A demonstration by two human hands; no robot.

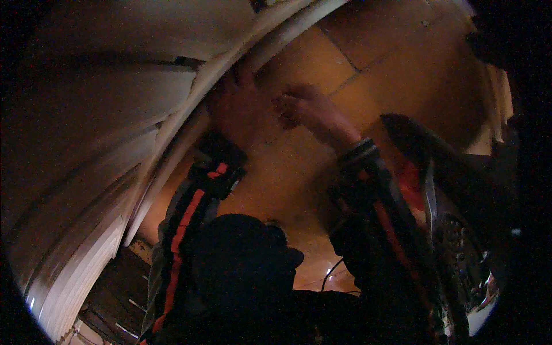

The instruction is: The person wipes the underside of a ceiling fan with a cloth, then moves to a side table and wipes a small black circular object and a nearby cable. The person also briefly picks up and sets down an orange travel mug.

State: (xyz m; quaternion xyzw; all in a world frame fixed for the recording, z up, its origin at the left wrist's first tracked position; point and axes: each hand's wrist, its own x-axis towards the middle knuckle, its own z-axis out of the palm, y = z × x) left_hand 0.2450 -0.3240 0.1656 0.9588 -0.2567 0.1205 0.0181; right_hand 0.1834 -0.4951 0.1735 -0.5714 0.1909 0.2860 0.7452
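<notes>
Low beside the pale lower edge (293, 34) of a large panelled surface, my left hand (241, 105) is spread with its fingers apart. I see nothing in it, and shadow hides whether its fingertips touch that edge. My right hand (304, 105) is just to its right, fingers curled inward. Dimness and blur hide whether anything is inside the curl. Below both hands lies an orange-brown tiled floor (371, 99) with dark joints. Dark sleeves with red stripes cover both forearms.
The panelled surface (99, 95) fills the left side. Dark slats or boards (116, 310) show at the lower left. On the right are a red item (409, 185) and a dark object with shiny parts (457, 241), both unclear. A thin cable (331, 274) hangs near my body.
</notes>
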